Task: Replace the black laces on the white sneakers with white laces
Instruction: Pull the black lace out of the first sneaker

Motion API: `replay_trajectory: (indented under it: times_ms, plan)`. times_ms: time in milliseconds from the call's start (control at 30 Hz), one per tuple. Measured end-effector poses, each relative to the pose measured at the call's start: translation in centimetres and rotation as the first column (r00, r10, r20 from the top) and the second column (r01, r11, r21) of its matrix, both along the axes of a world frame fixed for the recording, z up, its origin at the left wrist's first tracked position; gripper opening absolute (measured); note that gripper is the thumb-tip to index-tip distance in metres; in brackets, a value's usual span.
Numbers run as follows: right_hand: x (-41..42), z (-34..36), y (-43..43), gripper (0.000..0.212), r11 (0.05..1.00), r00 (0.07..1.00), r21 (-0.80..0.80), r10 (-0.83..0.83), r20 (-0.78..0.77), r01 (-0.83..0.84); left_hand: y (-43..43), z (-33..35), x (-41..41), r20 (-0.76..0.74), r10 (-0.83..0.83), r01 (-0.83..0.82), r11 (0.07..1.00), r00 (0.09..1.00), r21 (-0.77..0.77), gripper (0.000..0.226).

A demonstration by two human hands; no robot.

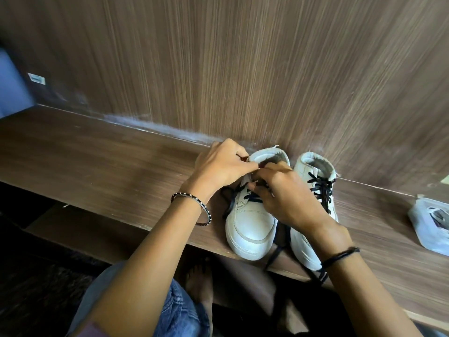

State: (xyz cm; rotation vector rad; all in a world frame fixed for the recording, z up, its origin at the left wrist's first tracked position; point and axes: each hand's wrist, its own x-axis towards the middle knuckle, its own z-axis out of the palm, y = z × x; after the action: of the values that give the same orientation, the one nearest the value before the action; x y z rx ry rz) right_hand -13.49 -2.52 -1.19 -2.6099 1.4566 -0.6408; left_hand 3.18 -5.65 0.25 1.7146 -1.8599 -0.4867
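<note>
Both hands at left white leather sneaker (250,222) on brown wooden desk (97,161).
L hand (218,169) fingers pinch its collar; R hand (286,198) fingers curl round black lace (254,197) near top eyelets. 2nd white sneaker (313,170) just beside, laced black.

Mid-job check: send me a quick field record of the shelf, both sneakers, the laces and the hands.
surface: brown wooden shelf
left white sneaker: toe toward camera, being worked on
its black lace: threaded low down, loose ends trailing off the shelf edge
right white sneaker: untouched
right sneaker's black lace: fully threaded
left hand: grips left sneaker's collar
right hand: fingers curled at upper eyelets, seemingly pinching the lace
clear plastic packet: far right; contents unclear
white laces: none threaded yet
</note>
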Motion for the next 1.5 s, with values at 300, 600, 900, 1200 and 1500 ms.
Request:
replay_trajectory:
  times_ms: [300, 600, 900, 1200, 1500]
  plan:
    - [1.0, -0.1, -0.1, 0.013, 0.987, 0.989, 0.094, -0.136, 0.058, 0.130, -0.1, -0.2, 0.3, 0.035, -0.064, 0.062, 0.995, 0.997, 0.078, 0.048]
    - [0.4, 1.3, 0.0, 0.023, 0.879, 0.222, 0.437, -0.396, 0.891, -0.188, -0.5, -0.4, 1.0, -0.056, -0.117, 0.124, 0.978, 0.992, 0.165, 0.044]
    - [-1.0, 3.2, 0.8, 0.024, 0.879, 0.233, 0.438, -0.393, 0.890, -0.189, -0.5, -0.4, 1.0, -0.099, -0.104, 0.121, 0.973, 0.990, 0.196, 0.040]
    - [-0.2, -0.2, 0.7, 0.018, 0.998, 0.998, -0.017, -0.054, -0.014, 0.054, -0.5, -0.5, 0.9, -0.114, -0.129, 0.144, 0.981, 0.985, 0.134, 0.034]
    - [1.8, -1.7, 1.0, 0.010, 0.975, 0.910, 0.024, -0.215, 0.354, 0.221, -0.2, -0.3, 1.0, -0.071, -0.092, 0.101, 0.986, 0.993, 0.131, 0.045]
